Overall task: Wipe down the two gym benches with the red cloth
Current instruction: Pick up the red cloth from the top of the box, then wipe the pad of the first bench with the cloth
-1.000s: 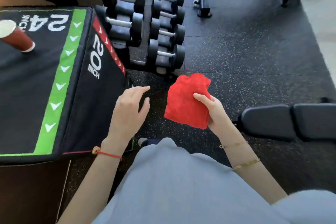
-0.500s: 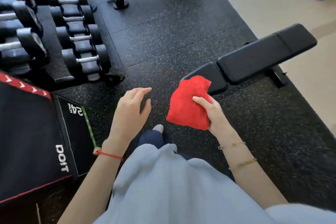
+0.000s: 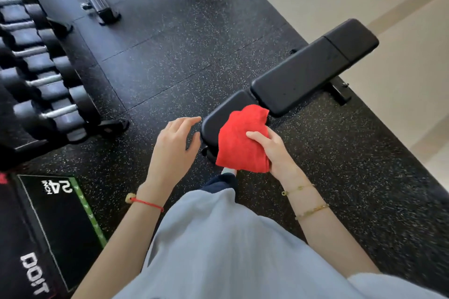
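Head view, looking down past a pale blue garment to a speckled black rubber floor (image 3: pixel 184 39). A folded red cloth (image 3: pixel 239 139) is grasped in the right hand (image 3: pixel 275 150), thumb laid across its top face and fingers curled beneath. The cloth is seen in front of the near end of a black padded bench (image 3: pixel 308 73); whether it touches the pad cannot be told. The bench runs from just beyond the hands toward the floor's right edge, where a pale floor begins. The left hand (image 3: pixel 173 147) is released, fingers relaxed and slightly bent, nothing held, just left of the bench's near end. Part of a second bench frame (image 3: pixel 97 0) is seen at the far left of the rubber floor. A rack of dumbbells (image 3: pixel 38 80) lines the left edge, and a black box (image 3: pixel 58 226) marked 24 inch sits at the near left corner.

Wiping appears not yet begun. For a good first pass, the cloth would best be flattened against the near pad, pressed with an open palm, and drawn in overlapping strokes along the pad's length, the seam between the pads and the side edges included. The free hand could be used to steady the bench.
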Available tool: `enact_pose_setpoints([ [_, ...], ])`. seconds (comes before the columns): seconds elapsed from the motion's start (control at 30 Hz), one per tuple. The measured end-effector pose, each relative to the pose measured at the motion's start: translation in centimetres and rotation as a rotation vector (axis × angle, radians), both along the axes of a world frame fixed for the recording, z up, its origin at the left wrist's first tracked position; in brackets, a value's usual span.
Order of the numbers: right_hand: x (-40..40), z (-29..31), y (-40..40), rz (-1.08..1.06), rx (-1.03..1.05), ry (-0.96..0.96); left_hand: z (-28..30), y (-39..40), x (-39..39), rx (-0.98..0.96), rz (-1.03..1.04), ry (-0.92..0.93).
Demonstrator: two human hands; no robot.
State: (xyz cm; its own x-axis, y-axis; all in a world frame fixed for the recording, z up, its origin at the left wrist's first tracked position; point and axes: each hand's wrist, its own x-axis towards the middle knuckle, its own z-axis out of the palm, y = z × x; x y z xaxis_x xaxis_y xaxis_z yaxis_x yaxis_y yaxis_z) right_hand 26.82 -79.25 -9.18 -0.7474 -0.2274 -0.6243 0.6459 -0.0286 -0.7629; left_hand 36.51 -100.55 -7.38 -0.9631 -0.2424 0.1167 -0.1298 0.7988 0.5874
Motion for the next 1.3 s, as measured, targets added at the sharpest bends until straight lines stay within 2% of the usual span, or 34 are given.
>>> enact_pose_setpoints([
  [0.37, -13.4, -3.1, 1.6, 0.206, 0.143, 0.064, -2.0, 3.0, -11.0, -0.020, 0.101, -0.044],
  [0.53, -18.6, -5.4, 1.9, 0.420, 0.226, 0.115, -3.1, 4.9, -13.8, -0.023, 0.201, -0.071],
  [0.8, -24.0, -11.2, 2.0, 0.657, 0.209, 0.142, -7.8, 9.0, -16.2, -0.029, 0.434, -0.091],
  [1.0, -26.8, -17.7, 2.4, 0.720, 0.234, 0.165, -15.4, 10.9, -16.8, -0.042, 0.512, -0.113],
  [1.3, -29.4, -33.1, 1.8, 0.867, 0.267, 0.272, -33.3, 10.9, -17.8, -0.066, 0.562, -0.116],
])
